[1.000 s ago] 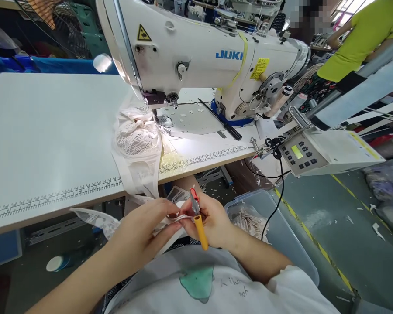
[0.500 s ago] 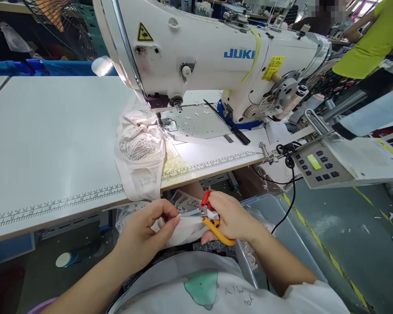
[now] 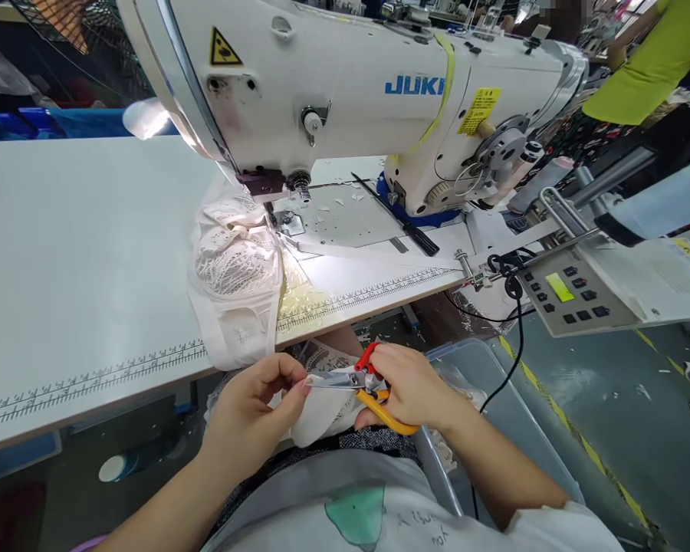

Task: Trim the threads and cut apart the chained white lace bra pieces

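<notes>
My right hand [image 3: 408,387] is wrapped round the scissors [image 3: 386,414], which have one red and one orange handle. Their blades point left, and the tips reach my left fingertips. With thumb and forefinger, my left hand [image 3: 258,414] pinches the edge of a white garment piece [image 3: 319,418]. This cloth hangs over my lap below the blades, and part of it shows lace. Another part of the white lace garment, which looks like a bra [image 3: 235,268], lies at the table edge beside the needle area. Whether the two parts join is hidden.
A white JUKI sewing machine [image 3: 345,100] stands on the table [image 3: 80,253], which has a printed ruler along its front. A black-handled screwdriver [image 3: 419,238] lies by its base. A control panel [image 3: 575,291] and a clear plastic bin [image 3: 529,437] are at right. Another person's yellow-green sleeve [image 3: 626,84] shows behind.
The camera view has shifted slightly, with the machine closer and further left. The scissor blades have turned a little, and more of the white cloth hangs visible below them. Both hands keep their grips.
</notes>
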The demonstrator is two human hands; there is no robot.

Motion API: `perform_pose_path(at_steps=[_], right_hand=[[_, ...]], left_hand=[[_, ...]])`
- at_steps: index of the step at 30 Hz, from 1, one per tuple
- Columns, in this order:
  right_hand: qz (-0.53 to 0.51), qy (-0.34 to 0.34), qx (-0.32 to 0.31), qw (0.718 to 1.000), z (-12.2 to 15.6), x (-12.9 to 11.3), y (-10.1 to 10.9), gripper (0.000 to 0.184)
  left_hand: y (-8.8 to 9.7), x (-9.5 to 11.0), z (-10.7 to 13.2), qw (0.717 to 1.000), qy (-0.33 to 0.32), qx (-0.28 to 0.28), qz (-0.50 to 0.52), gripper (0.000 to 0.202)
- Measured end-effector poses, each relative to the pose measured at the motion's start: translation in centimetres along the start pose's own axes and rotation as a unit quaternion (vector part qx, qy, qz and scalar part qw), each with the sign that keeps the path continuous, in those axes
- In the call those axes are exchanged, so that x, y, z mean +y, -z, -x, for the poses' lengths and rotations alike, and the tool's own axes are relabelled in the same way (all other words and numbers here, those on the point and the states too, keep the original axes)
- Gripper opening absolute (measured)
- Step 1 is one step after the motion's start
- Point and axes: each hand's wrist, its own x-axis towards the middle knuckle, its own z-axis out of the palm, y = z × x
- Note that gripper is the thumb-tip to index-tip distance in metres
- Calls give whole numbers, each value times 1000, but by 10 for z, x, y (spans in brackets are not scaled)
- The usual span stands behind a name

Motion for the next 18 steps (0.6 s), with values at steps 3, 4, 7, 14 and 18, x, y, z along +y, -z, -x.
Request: perform_pose_path(at_steps=[3,4,7,14,18], right_hand=[[-6,-15,-12,1000,-1,-2,1,58],[-7,-22,-20,1000,-1,-2,1,58],[-5,-40,-53,998,-2,-4,2,58],[5,-53,-92,994,-2,-6,2,55],[9,-48,-76,996,-1,-5,-1,52]], left_hand=[[4,-8,-4,1000,-17,-16,-16,9],[5,-9,-5,999,-20,-20,-19,9],[7,-11,-5,999,-24,-26,-26,8],[1,-3,-1,1000,-15,14,-3,7],[-4,3,2,999,8,41,17,8]])
